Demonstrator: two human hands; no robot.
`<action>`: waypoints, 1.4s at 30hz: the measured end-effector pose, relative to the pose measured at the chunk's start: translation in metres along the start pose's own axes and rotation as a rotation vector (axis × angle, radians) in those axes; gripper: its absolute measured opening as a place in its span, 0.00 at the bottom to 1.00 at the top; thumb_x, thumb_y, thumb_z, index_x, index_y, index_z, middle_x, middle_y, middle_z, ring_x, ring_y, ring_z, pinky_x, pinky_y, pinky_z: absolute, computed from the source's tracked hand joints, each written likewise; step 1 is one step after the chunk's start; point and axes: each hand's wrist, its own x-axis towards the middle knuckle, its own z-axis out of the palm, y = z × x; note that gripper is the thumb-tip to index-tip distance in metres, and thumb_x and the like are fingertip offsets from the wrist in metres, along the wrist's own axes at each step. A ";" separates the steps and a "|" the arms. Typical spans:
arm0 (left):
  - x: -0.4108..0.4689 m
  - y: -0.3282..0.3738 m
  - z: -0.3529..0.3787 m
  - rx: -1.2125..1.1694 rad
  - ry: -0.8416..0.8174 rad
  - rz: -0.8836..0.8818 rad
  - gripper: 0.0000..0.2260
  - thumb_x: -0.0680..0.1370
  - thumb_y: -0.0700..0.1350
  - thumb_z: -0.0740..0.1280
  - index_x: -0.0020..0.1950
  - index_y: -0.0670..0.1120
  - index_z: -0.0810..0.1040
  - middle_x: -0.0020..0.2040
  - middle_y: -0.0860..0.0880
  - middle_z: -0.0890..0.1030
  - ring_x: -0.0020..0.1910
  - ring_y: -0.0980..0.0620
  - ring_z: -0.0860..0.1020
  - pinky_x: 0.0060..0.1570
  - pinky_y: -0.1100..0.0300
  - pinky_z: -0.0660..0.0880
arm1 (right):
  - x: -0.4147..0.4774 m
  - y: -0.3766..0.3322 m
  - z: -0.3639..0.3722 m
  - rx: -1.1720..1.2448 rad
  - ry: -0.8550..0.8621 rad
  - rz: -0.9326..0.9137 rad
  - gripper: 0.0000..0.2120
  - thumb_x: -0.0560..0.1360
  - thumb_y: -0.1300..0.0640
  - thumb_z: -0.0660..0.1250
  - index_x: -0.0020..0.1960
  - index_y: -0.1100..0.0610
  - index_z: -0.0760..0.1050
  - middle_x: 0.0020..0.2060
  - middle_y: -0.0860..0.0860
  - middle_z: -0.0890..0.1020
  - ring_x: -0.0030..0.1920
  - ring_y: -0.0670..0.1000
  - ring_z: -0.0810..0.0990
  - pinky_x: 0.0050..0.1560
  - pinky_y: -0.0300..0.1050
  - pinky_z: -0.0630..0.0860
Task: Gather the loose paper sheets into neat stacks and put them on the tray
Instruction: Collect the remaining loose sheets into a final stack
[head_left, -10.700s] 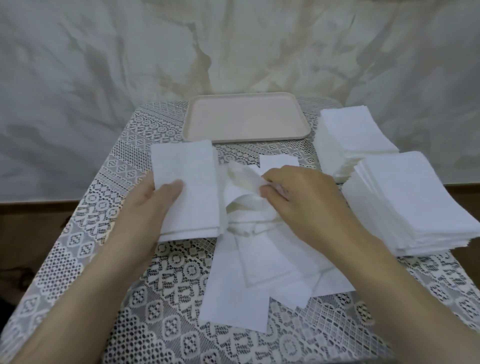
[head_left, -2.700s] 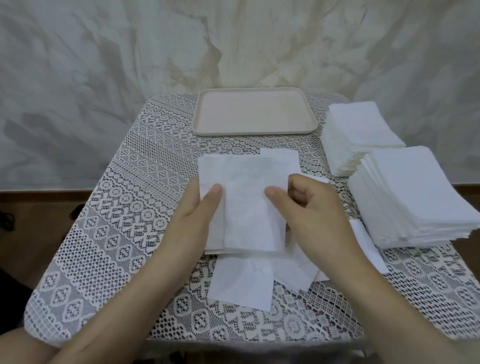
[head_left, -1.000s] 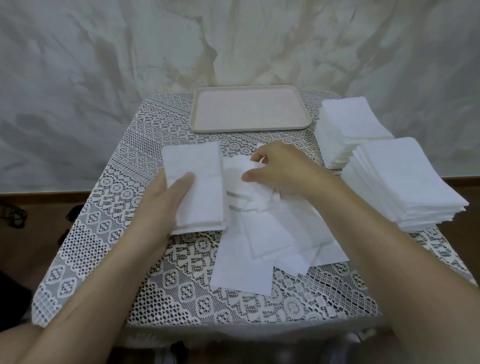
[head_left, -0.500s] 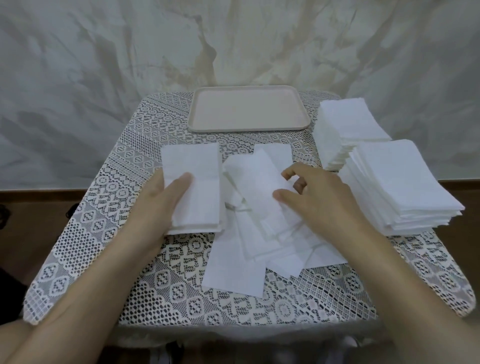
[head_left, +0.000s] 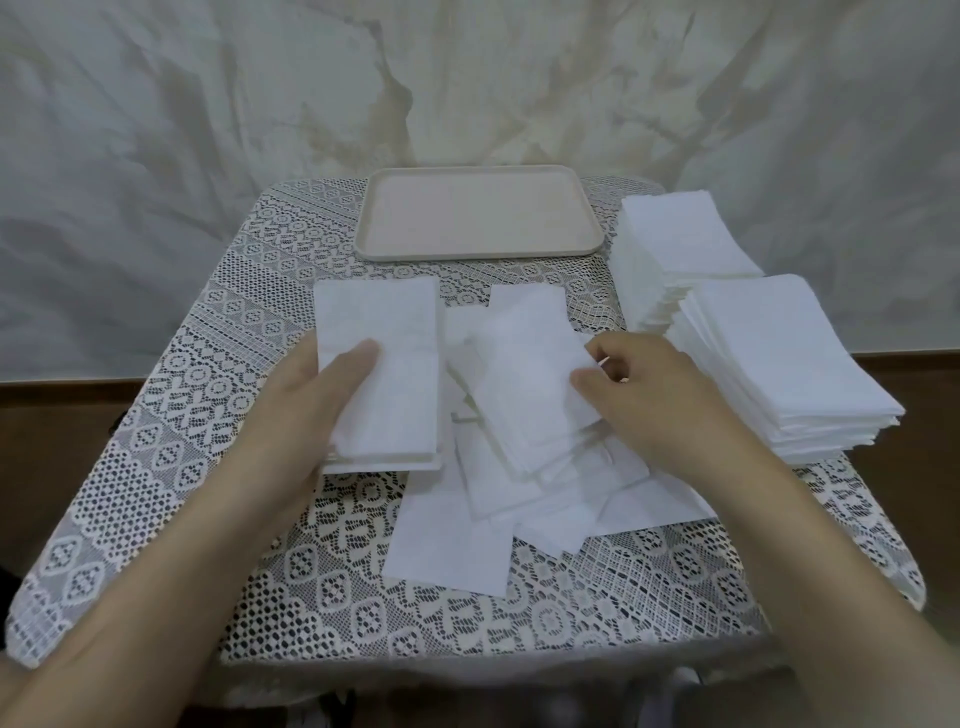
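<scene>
My left hand (head_left: 306, 400) holds a small neat stack of white sheets (head_left: 389, 343) at its left edge, thumb on top. To its right, several loose white sheets (head_left: 498, 483) lie fanned and overlapping on the lace cloth. My right hand (head_left: 654, 400) pinches the right edge of the topmost loose sheet (head_left: 524, 374) between thumb and curled fingers. The beige tray (head_left: 478, 249) sits at the back middle of the table with nothing on it.
Two tall stacks of white sheets stand along the right side, a far stack (head_left: 675, 244) and a near stack (head_left: 779, 364). A lace cloth (head_left: 171, 467) covers the small table. A pale draped backdrop hangs behind.
My right hand has drawn back to the right and taken hold of the top loose sheet's edge. My left hand keeps its grip on the small stack, barely moved.
</scene>
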 end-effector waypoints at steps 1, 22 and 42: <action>-0.001 0.000 0.001 -0.005 -0.005 0.000 0.09 0.86 0.48 0.64 0.65 0.53 0.79 0.53 0.53 0.88 0.49 0.52 0.88 0.39 0.59 0.83 | -0.001 -0.002 0.001 -0.042 -0.021 0.019 0.09 0.77 0.47 0.66 0.43 0.51 0.76 0.36 0.46 0.79 0.44 0.53 0.79 0.46 0.51 0.74; 0.003 -0.001 0.001 -0.003 0.030 -0.010 0.09 0.85 0.49 0.65 0.64 0.55 0.79 0.54 0.54 0.88 0.51 0.53 0.87 0.46 0.53 0.80 | 0.007 -0.019 0.025 0.188 -0.016 -0.047 0.22 0.73 0.42 0.67 0.54 0.61 0.77 0.47 0.58 0.84 0.48 0.60 0.82 0.51 0.55 0.78; 0.005 -0.003 -0.003 -0.015 0.080 -0.017 0.09 0.85 0.49 0.66 0.65 0.55 0.79 0.53 0.54 0.88 0.51 0.51 0.87 0.46 0.51 0.80 | 0.008 -0.009 0.013 0.428 -0.048 0.124 0.08 0.75 0.52 0.75 0.47 0.57 0.83 0.43 0.56 0.87 0.45 0.61 0.86 0.42 0.51 0.82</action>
